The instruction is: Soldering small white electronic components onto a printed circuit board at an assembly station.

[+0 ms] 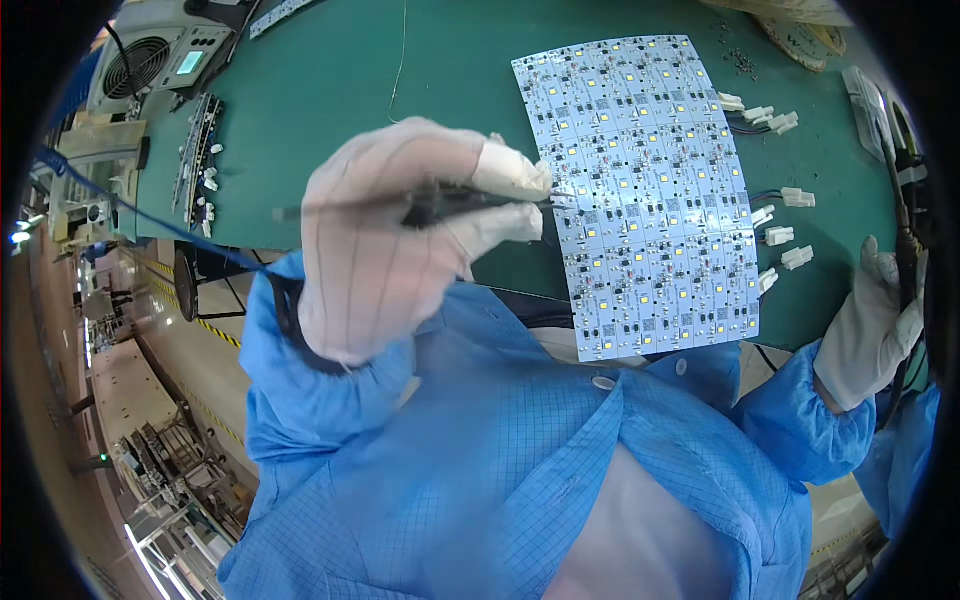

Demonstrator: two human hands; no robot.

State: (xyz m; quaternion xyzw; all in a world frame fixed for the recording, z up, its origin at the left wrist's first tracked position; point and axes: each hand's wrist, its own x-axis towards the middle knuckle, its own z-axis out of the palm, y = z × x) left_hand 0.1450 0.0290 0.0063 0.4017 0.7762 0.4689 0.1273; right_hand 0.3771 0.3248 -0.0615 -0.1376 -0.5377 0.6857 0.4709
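In my left hand (375, 235), gloved in white and smeared by motion, is a pair of dark tweezers (425, 205), pinched between thumb and fingers. Their tip is over the left edge of a panel of white LED circuit boards (640, 190); whether it touches cannot be told. The panel carries rows of small yellow LEDs and tiny parts. Far to the right, my gloved right hand (865, 330) is closed around a dark, elongated thing (908, 250), partly hidden at the dark rim.
White plug connectors (780, 236) on short wires stick out along the panel's right side. A green mat (270, 130) covers the bench. Loose small parts (740, 62) lie at the far right. At left stand a strip of boards (197, 165) and a fan-fitted machine (150, 65). A blue cord (150, 205) runs to my left wrist.
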